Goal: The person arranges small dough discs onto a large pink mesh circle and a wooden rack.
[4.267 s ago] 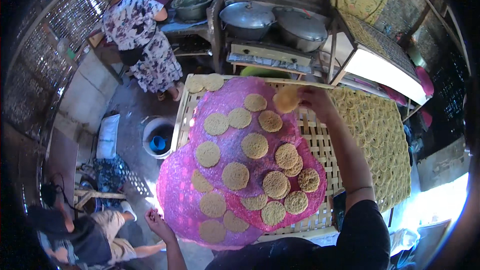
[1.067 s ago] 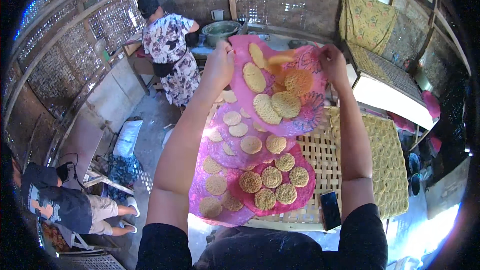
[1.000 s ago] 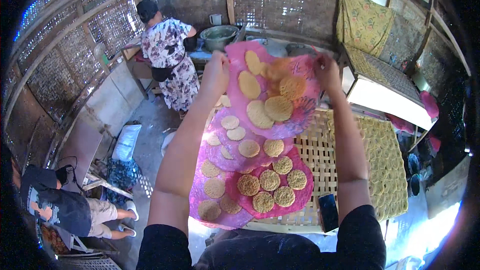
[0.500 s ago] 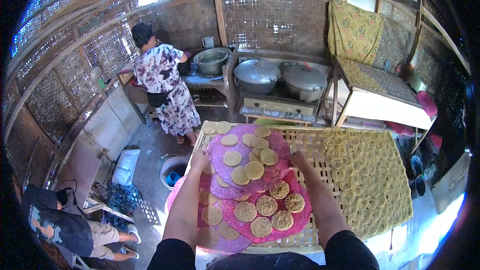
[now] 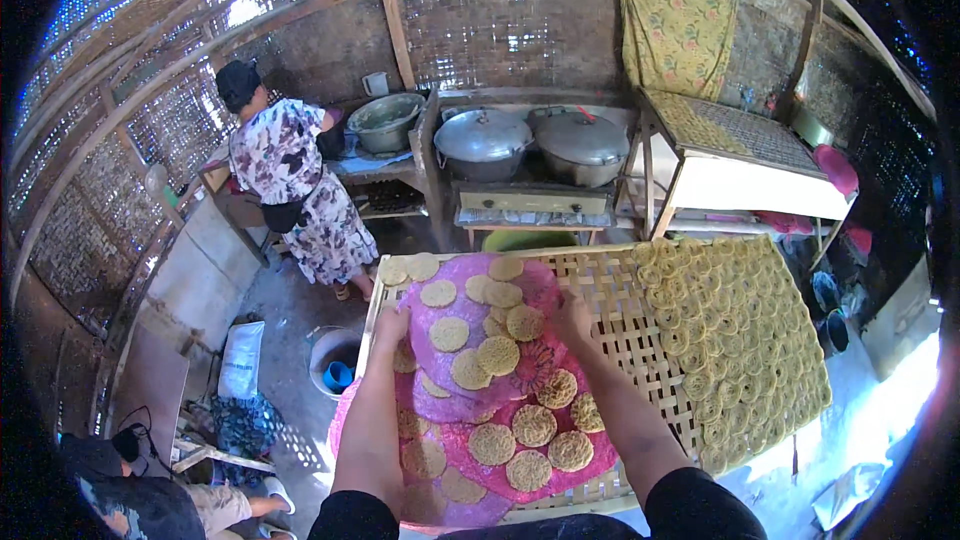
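A pinkish-purple sheet (image 5: pixel 455 280), thin and roughly rounded, is held between my two hands, with several flat, round, noodle-like crackers (image 5: pixel 449 334) lying on it. My left hand (image 5: pixel 391 326) is closed on its left edge, and my right hand (image 5: pixel 573 321) grips the right edge, its fingertips partly hidden. Below and nearer to me spreads a darker pink sheet (image 5: pixel 462 453), bearing more round crackers (image 5: pixel 533 425). Both sheets are over a woven bamboo rack (image 5: pixel 622 331). Pale crackers (image 5: pixel 408 267) lie on the rack's far left corner.
Coiled noodle rounds (image 5: pixel 735 350) cover the rack's right side. Beyond it, two lidded metal pots (image 5: pixel 483 140) sit on a stove. One person (image 5: pixel 290 160) stands at a counter at the back left; another (image 5: pixel 150 495) is at the lower left. A bucket (image 5: pixel 325 348) stands left of the rack.
The whole view has shifted, so the room's far side appears further left and higher. My hands still hold the purple sheet, which has moved slightly left in the picture along with them.
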A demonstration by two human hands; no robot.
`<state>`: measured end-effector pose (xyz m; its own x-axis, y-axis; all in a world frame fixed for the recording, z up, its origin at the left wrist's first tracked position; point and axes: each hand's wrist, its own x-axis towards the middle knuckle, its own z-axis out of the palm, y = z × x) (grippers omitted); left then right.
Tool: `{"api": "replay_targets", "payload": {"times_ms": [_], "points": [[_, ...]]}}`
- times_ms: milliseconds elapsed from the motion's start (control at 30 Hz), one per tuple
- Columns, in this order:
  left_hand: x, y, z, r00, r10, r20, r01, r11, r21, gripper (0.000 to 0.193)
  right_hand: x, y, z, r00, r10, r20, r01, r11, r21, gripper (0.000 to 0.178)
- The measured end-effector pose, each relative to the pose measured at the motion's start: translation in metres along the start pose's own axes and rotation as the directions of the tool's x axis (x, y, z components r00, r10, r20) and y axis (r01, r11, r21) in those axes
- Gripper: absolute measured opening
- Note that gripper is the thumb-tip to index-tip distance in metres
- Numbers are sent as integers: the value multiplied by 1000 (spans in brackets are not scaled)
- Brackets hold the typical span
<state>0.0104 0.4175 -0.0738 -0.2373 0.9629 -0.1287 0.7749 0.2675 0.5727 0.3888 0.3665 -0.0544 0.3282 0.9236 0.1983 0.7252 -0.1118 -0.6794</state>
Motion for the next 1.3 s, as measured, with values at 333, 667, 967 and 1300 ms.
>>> {"api": "replay_targets", "payload": {"times_ms": [333, 667, 967, 1300], "points": [[-93, 153, -72, 733, 573, -366, -658, 733, -169, 17, -1, -65, -110, 947, -286, -146, 313, 925, 216, 20], [-184, 200, 27, 792, 562, -239, -607, 683, -407, 15, -36, 63, -248, 975, -210, -65, 206, 976, -66, 17], [-155, 112, 33, 750, 581, -315, -655, 718, -234, 17, -68, 148, -201, 977, -130, -170, 53, 918, -393, 19], [-184, -19, -46, 957, 202, -208, -213, 977, -31, 31, 35, -13, -18, 834, -507, 218, 481, 861, 164, 17]]}}
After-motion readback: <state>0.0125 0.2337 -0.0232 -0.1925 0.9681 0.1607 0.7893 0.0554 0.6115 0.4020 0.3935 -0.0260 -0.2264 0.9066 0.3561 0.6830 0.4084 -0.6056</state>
